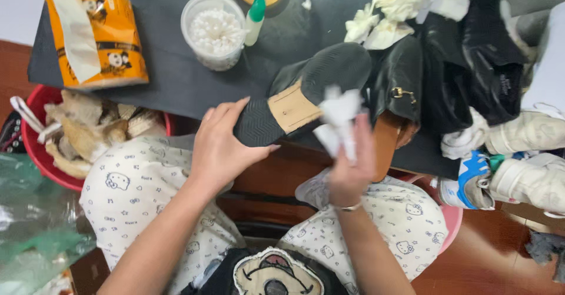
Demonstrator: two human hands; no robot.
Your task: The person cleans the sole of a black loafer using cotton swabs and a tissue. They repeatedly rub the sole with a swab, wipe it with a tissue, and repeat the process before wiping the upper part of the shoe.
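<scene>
My left hand [219, 146] grips the heel end of a black shoe [306, 89] turned sole-up, its sole black with a tan middle patch. My right hand [350, 165] holds a crumpled white tissue [338, 118] pressed against the shoe's sole near the middle. The shoe hangs over the front edge of a black table mat [170, 65]. A second black shoe with a small gold buckle [400, 83] lies just to the right, partly behind the tissue.
An orange tissue pack [97, 36], a clear tub of cotton swabs [215, 30] and a small green-capped bottle [254, 18] stand on the mat. Used white tissues [400, 3] pile at the back right. A red bin of scraps [70, 136] sits left; white sneakers [518, 171] lie right.
</scene>
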